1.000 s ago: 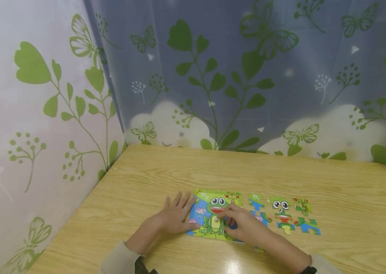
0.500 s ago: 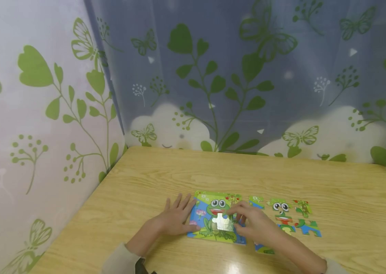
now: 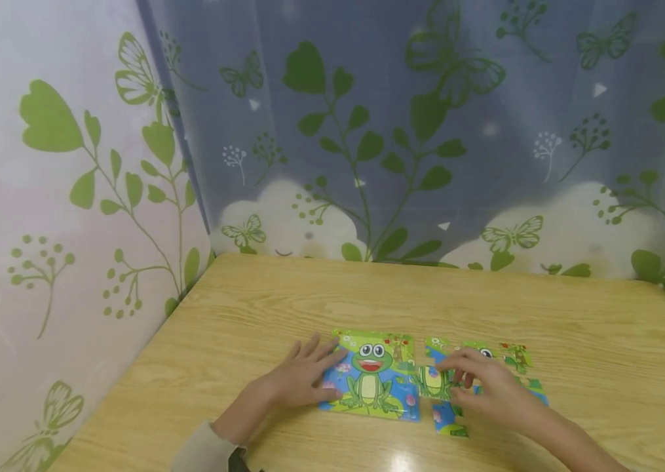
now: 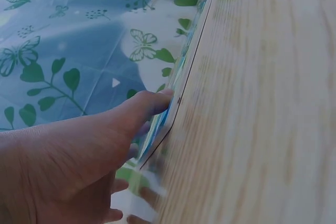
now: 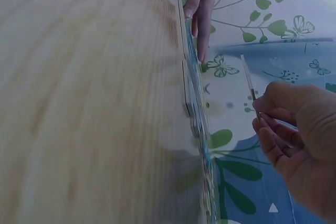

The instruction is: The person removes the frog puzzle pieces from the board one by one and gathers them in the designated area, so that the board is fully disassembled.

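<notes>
A puzzle piece (image 3: 431, 381) printed with a frog's belly is pinched between the thumb and fingers of my right hand (image 3: 488, 390), just right of the frog picture board (image 3: 370, 377). In the right wrist view the puzzle piece (image 5: 248, 80) appears edge-on, raised off the table. My left hand (image 3: 303, 375) rests at the board's left edge with fingers spread. The left wrist view has the left thumb (image 4: 152, 102) lying on the board's edge. The whole frog picture on the board is uncovered.
Several loose puzzle pieces lie right of the board, among them a lower-left one (image 3: 447, 419) and an upper-right one (image 3: 517, 354). My right hand hides some of them. The wooden table (image 3: 238, 295) meets a patterned curtain (image 3: 332, 131) at the back and left.
My right hand has lifted the puzzle piece off the board and carried it to the right, over toward the loose pieces. My left hand stays at the board's left edge.
</notes>
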`<move>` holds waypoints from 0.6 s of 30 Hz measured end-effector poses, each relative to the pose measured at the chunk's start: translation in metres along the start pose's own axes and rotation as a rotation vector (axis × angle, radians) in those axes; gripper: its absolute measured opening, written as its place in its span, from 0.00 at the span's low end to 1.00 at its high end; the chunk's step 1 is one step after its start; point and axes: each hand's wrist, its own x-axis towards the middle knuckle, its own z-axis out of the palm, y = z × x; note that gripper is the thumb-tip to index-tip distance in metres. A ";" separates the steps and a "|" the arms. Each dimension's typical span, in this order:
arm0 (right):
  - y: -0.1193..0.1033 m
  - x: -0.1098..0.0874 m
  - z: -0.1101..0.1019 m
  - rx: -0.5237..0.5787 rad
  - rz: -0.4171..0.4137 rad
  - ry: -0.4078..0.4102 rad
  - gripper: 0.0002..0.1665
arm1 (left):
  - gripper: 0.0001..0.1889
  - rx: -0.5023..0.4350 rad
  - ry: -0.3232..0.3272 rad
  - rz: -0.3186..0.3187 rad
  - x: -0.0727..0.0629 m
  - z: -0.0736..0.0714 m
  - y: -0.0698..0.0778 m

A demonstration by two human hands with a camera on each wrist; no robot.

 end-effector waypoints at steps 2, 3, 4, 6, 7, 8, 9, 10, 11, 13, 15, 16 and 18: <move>0.003 -0.007 -0.006 0.001 -0.015 0.002 0.22 | 0.37 -0.023 -0.015 0.024 0.000 -0.001 0.000; 0.005 -0.010 -0.008 -0.002 -0.019 0.003 0.22 | 0.36 -0.031 -0.024 0.031 0.000 -0.001 -0.001; 0.006 -0.014 -0.011 -0.011 -0.013 0.004 0.23 | 0.35 -0.036 -0.029 0.038 0.000 -0.001 -0.001; 0.008 -0.020 -0.015 -0.031 -0.004 0.012 0.24 | 0.35 -0.039 -0.035 0.044 0.000 -0.001 -0.001; 0.009 -0.023 -0.017 -0.035 0.000 0.015 0.24 | 0.35 -0.038 -0.037 0.045 0.000 -0.001 -0.001; 0.010 -0.026 -0.018 -0.047 -0.006 0.023 0.25 | 0.35 -0.037 -0.039 0.044 0.000 -0.001 -0.001; 0.011 -0.029 -0.020 -0.055 -0.010 0.027 0.26 | 0.35 -0.033 -0.041 0.042 0.000 -0.001 -0.002; 0.012 -0.031 -0.022 -0.058 -0.008 0.024 0.26 | 0.35 -0.031 -0.044 0.040 0.000 -0.001 -0.002; 0.013 -0.033 -0.024 -0.052 -0.015 0.021 0.27 | 0.35 -0.028 -0.045 0.038 0.001 -0.001 -0.002; 0.016 -0.038 -0.027 -0.039 -0.025 0.012 0.28 | 0.35 -0.028 -0.049 0.039 0.001 -0.001 -0.002; 0.018 -0.043 -0.029 -0.020 -0.023 0.001 0.29 | 0.35 -0.028 -0.050 0.040 0.001 -0.001 -0.002; 0.019 -0.045 -0.029 -0.014 -0.022 -0.003 0.29 | 0.35 -0.027 -0.051 0.041 0.001 -0.001 -0.002; 0.021 -0.050 -0.030 -0.010 -0.027 -0.004 0.28 | 0.35 -0.028 -0.052 0.042 0.002 0.000 -0.002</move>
